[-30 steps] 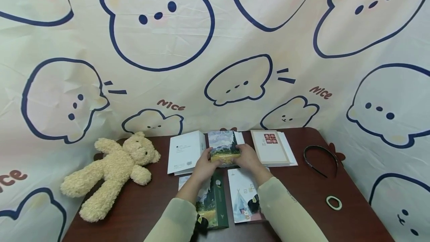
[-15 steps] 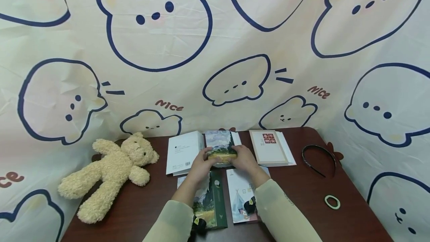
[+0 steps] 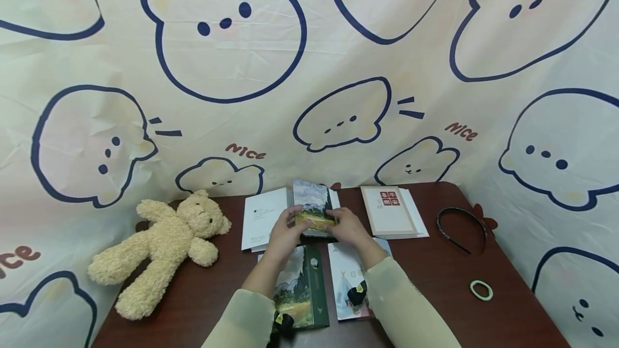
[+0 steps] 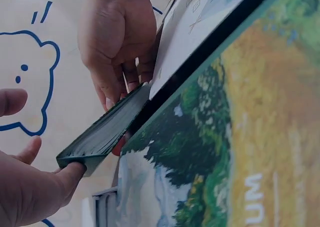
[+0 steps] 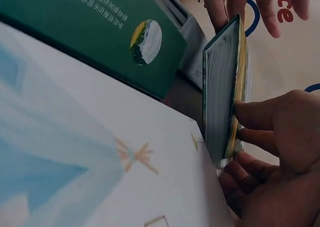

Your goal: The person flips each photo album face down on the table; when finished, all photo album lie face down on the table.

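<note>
In the head view both hands meet on a thick book with a painted landscape cover. My left hand holds its left side, one finger on the lower cover. My right hand grips the lower right edge. The right wrist view shows the right hand pinching the book near one corner, page edges facing the camera. The left hand's fingers touch its other end. In the left wrist view the left hand touches the book's near corner. White pages or another book show partly behind it.
A green book with a painted cover and a pale illustrated book lie in front. White books stand either side, left and right. A teddy bear lies left; a headband and a pale green ring lie right.
The book in both hands has shifted slightly left and away from the body, and its far edge is a little higher. The hands have moved with it.
</note>
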A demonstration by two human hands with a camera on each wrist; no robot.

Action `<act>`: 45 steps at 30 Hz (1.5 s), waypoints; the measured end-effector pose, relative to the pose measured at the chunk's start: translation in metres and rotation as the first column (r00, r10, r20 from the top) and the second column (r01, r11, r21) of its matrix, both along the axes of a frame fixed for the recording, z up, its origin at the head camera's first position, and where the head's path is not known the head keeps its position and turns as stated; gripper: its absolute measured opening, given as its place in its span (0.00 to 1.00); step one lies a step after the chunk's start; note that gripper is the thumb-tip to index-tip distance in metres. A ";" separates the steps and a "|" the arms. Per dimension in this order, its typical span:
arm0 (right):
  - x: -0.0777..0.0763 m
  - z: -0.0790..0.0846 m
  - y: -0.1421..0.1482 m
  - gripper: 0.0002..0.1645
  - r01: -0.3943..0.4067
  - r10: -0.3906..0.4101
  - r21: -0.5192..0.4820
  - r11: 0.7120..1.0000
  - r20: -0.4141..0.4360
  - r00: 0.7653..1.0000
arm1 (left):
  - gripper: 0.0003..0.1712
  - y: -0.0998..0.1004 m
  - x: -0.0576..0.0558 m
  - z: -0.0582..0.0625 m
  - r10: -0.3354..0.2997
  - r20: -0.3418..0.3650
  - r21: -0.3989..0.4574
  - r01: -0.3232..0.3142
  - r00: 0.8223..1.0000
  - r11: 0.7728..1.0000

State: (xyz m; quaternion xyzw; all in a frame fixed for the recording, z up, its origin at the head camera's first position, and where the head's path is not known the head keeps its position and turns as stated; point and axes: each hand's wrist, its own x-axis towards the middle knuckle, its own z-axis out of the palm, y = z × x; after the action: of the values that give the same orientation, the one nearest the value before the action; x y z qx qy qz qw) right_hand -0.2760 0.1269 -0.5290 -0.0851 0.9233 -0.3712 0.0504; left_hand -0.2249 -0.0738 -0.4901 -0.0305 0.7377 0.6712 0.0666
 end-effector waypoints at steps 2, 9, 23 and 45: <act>0.000 0.001 0.000 0.31 0.002 -0.001 -0.024 1.000 0.007 1.000 | 0.32 0.000 0.000 0.001 0.007 -0.019 -0.008 -0.007 1.000 1.000; 0.002 -0.001 -0.001 0.30 0.022 -0.016 -0.133 0.991 0.044 0.999 | 0.31 0.000 0.002 0.009 0.005 -0.068 -0.011 -0.005 0.998 1.000; 0.006 0.000 -0.008 0.30 0.099 -0.006 -0.417 0.904 0.219 0.976 | 0.26 -0.003 0.006 0.022 0.007 -0.134 -0.056 -0.015 0.991 0.998; 0.010 -0.004 -0.022 0.30 0.180 0.086 -0.688 0.703 0.333 0.939 | 0.22 -0.005 0.007 0.032 -0.016 -0.214 -0.011 0.014 0.977 1.000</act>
State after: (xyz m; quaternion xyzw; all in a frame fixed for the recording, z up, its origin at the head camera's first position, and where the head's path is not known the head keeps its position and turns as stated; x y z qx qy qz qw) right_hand -0.2659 0.1054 -0.5325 -0.0085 0.6876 -0.7076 0.1626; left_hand -0.2182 -0.0785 -0.4584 0.0475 0.7440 0.6665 -0.0084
